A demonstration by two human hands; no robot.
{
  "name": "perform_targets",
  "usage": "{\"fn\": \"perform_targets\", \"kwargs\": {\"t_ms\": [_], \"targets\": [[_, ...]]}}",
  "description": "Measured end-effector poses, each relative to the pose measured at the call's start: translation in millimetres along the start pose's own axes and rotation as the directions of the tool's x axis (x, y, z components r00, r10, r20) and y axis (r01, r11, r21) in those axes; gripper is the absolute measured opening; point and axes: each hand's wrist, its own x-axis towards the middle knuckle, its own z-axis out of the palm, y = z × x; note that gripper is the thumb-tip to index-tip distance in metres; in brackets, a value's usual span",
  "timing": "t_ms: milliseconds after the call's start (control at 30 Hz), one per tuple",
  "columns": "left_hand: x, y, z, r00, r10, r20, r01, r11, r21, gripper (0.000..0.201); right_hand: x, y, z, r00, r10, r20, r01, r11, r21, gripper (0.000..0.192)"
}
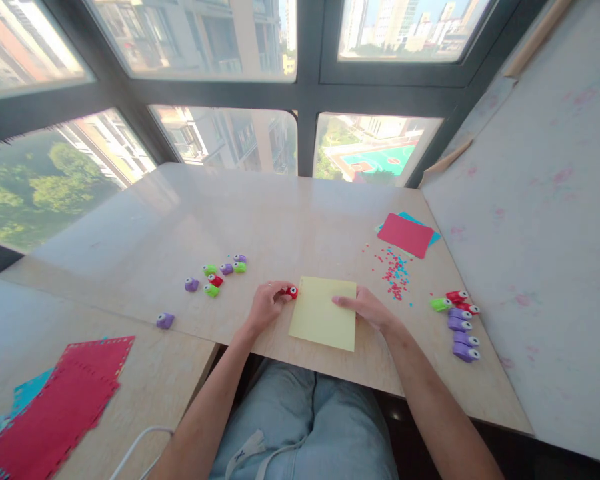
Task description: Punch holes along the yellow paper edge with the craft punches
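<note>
A pale yellow sheet of paper (323, 317) lies over the table's front edge area, in front of my lap. My right hand (367, 305) grips its right side, thumb on top and fingers underneath. At the sheet's upper left edge, my left hand (270, 303) is closed on a small red craft punch (291, 292) with an eye-like spot. The punch meets the paper's edge; a few tiny marks show near that corner. Whether the paper sits inside the punch's slot I cannot tell.
Several purple, green and red punches (213, 280) stand left; more punches (463, 327) line the right. Red and blue confetti (396, 273) lies below stacked red and blue sheets (407, 235). Red sheets with punched edges (55, 413) and a white cable (140, 440) are at lower left. Windows border the back.
</note>
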Motion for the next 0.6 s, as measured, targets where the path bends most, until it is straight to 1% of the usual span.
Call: {"fn": "perform_targets", "kwargs": {"t_ms": [133,233,333,433,600], "targets": [[-1,2,2.7,0.999,0.012,-0.034,-0.014,0.999,-0.041,0.020,1,-4,0,1.000,0.006,-0.003,-0.006,1.000,-0.030,0.043],[-1,3,6.3,0.998,0.014,-0.063,-0.017,0.999,-0.042,0.021,0,-3,1,1.000,0.000,0.001,0.000,0.999,-0.040,0.044],[0,4,9.7,0.998,0.031,-0.061,-0.031,1.000,0.002,0.030,0,0,0,1.000,-0.011,0.002,0.011,1.000,-0.016,0.045],[0,4,11.1,0.996,0.082,-0.030,-0.079,0.995,0.067,0.038,0,2,-1,1.000,-0.021,-0.006,0.021,1.000,0.002,0.046],[0,5,11.0,0.991,0.130,0.020,-0.132,0.974,0.184,0.041,0,6,-4,0.999,-0.040,-0.009,0.040,0.998,-0.047,0.045]]}}
